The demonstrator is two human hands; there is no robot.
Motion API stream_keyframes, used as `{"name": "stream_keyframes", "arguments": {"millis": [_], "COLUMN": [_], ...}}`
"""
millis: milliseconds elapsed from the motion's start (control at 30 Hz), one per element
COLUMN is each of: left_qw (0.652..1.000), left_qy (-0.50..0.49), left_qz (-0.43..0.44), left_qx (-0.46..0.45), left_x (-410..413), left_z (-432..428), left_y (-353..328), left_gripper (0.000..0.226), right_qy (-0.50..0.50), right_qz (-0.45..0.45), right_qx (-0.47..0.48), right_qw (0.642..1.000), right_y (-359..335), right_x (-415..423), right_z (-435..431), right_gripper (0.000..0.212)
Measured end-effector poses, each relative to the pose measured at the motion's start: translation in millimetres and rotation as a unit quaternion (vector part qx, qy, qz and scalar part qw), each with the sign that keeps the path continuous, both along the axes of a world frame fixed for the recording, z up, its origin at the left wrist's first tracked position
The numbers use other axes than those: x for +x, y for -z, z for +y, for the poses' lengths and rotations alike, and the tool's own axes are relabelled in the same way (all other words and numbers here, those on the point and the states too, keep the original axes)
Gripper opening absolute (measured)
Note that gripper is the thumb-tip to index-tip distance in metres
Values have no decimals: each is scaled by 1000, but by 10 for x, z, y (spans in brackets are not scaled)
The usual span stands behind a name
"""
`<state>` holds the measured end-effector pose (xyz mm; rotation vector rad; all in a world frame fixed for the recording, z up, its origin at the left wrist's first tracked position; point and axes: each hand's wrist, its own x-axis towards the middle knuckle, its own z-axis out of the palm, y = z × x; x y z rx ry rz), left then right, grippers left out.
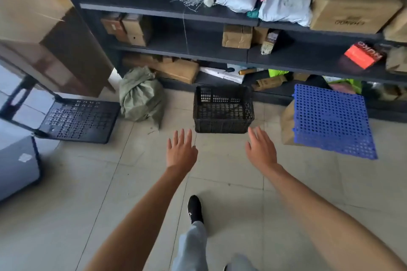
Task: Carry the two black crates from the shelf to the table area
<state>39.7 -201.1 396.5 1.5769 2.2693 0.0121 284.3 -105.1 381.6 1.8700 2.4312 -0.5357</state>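
A black perforated plastic crate (223, 109) stands on the tiled floor in front of the dark shelf unit (198, 13). It looks like a nested stack, but I cannot tell how many crates it holds. My left hand (181, 149) is stretched out with its fingers spread, just short of the crate's near left corner. My right hand (261, 148) is likewise spread open near the crate's near right corner. Neither hand touches the crate.
A green sack (142, 97) sits left of the crate. A blue perforated panel (332, 121) leans over a brown bag at right. A black hand trolley (79, 120) lies at left, beside large cardboard boxes (44, 35). The shelves hold parcels and boxes. My shoe (195, 209) is on the floor below.
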Motion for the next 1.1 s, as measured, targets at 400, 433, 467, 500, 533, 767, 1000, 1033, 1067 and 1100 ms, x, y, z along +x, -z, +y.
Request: {"name": "stream_keyframes", "arguments": {"millis": [400,433,467,500,533,767,1000,1033,1067,1100], "left_qw": [995,995,995,995,995,989,985,985,985,985], "left_qy": [53,51,46,37,28,-6,-16,-17,-16,-16], "left_qz": [-18,-14,-12,-13,-13,-20,-18,-15,-13,-12], "left_qx": [-82,-83,-86,-92,-96,-145,-169,-169,-169,-170], "left_x": [-204,-203,-203,-201,-203,-289,-591,-651,-710,-766], "left_z": [2428,2629,2830,3017,3195,4240,5153,5260,5360,5459], "left_y": [689,797,925,1049,1184,2184,3191,3340,3487,3623], "left_gripper": [68,68,68,68,68,68,66,66,66,65], "right_qy": [117,115,113,112,108,69,66,69,71,74], "right_qz": [13,10,10,12,13,-10,-39,-41,-43,-44], "right_qx": [-46,-49,-52,-57,-59,-80,-112,-113,-115,-117], "right_qw": [992,992,992,992,992,994,991,990,990,989], "right_y": [600,705,829,960,1101,2116,3162,3293,3423,3548], "right_x": [3,18,30,38,45,34,47,36,28,19], "right_z": [1964,2192,2432,2661,2887,4154,4959,5032,5100,5168], "right_gripper": [58,58,58,57,57,55,57,58,58,58]}}
